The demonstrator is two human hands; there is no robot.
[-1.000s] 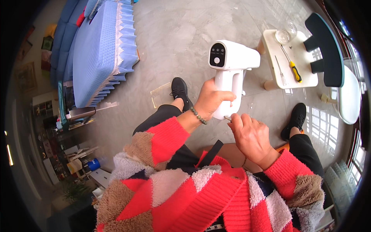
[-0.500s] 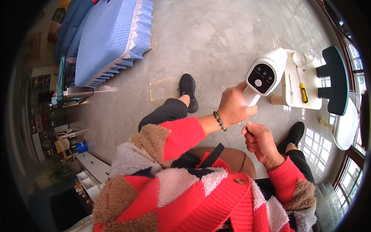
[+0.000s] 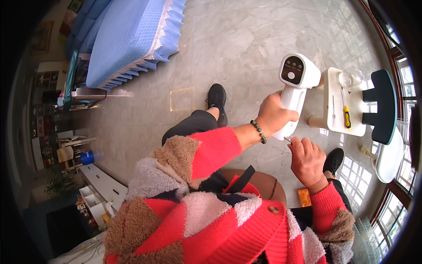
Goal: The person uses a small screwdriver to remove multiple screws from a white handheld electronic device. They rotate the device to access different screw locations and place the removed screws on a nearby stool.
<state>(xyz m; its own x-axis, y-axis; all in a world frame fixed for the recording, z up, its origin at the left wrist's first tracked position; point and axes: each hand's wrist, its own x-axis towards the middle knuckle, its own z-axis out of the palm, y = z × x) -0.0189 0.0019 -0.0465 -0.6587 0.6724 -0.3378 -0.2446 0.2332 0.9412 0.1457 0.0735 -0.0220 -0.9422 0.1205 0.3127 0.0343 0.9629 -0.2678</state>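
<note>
A white pistol-shaped handheld appliance (image 3: 310,75) with a black button panel stands upright in front of me. My left hand (image 3: 273,115) is closed round its handle. Just below the handle's bottom end, my right hand (image 3: 307,163) pinches a thin metal piece (image 3: 288,140); the tip points at the handle end, and most of the piece is hidden in my fingers, so its kind is unclear. To the right, a small cream seat (image 3: 329,101) bears a yellow-and-black screwdriver (image 3: 346,115), a thin metal rod (image 3: 333,112) and a clear glass cup (image 3: 346,79).
The seat has a dark green backrest (image 3: 381,108). Beside my right thigh shows an orange patch (image 3: 304,198). A blue-covered couch (image 3: 127,44) stands at the far left. On the grey tiled floor (image 3: 246,57) is a square outline (image 3: 183,100) near my left shoe (image 3: 216,99).
The appliance has tipped more upright, its head shifting slightly left and its handle showing longer. My right hand has moved a little right and down. The orange patch has come into view.
</note>
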